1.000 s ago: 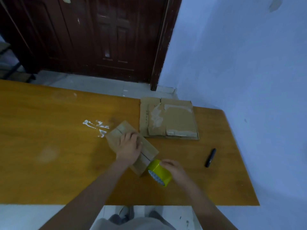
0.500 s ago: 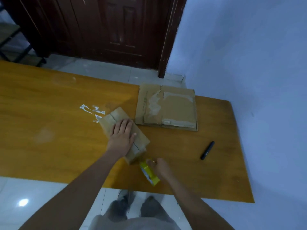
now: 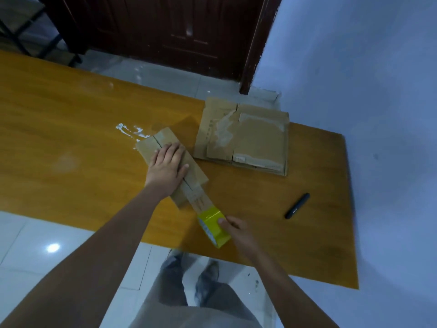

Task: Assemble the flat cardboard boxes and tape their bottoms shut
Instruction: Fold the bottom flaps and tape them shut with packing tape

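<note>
The left hand (image 3: 168, 170) lay flat, fingers straight, pinning the small box (image 3: 172, 163) at frame centre so its flaps stayed closed. The right hand (image 3: 237, 229) gripped the yellow tape roll (image 3: 213, 226) just below, drawing a strip (image 3: 199, 202) taut. Flat cardboard (image 3: 243, 136) waited at upper right.

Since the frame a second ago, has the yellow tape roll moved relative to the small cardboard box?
Yes. The yellow tape roll in the right hand has pulled away from the small cardboard box toward the person, past the wooden table edge.
</note>
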{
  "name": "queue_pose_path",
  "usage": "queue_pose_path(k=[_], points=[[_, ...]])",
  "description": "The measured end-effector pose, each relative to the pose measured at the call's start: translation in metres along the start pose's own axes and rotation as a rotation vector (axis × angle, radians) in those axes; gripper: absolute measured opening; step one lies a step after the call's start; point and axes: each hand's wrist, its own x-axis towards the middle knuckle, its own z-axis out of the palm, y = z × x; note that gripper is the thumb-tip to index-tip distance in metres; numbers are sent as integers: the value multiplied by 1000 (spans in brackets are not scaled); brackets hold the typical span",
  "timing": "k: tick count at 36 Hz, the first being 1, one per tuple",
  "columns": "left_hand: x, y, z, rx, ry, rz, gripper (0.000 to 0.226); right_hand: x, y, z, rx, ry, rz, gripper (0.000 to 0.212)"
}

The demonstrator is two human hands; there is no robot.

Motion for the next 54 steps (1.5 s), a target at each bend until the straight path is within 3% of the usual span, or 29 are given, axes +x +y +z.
queue_pose_path(k=[4,8,12,16,19,23,27,35,42,50,52,54], points=[[5,-3,1,14,3,11,55,6,-2,6,-81,45,-78,43],[6,-4,2,-1,4,19,58,13,1,11,-409,115,-111,47],[5,-3,0,2,-5,12,55,15,9,14,-581,188,6,52],[4,0,-3,-8,-15,6,55,21,3,19,-697,148,128,51],[-1,10,-8,-5,10,-78,48,19,-1,22,-716,130,119,53],[-9,19,-6,82,193,72,27,12,1,22,-687,109,68,57],[-13,26,-12,4,185,10,19,9,5,18,-513,70,36,48],[-58,46,-6,140,162,62,39,-4,19,6,-181,-61,62,32],[-88,59,11,191,86,-25,59,-9,14,6,-182,-58,39,31],[-102,76,26,210,-2,-68,119,-15,10,-3,-142,-46,66,32],[-104,76,31,219,-17,-90,127,-16,8,-13,-204,37,68,37],[-102,75,32,222,2,-93,131,-11,9,-33,-242,220,50,41]])
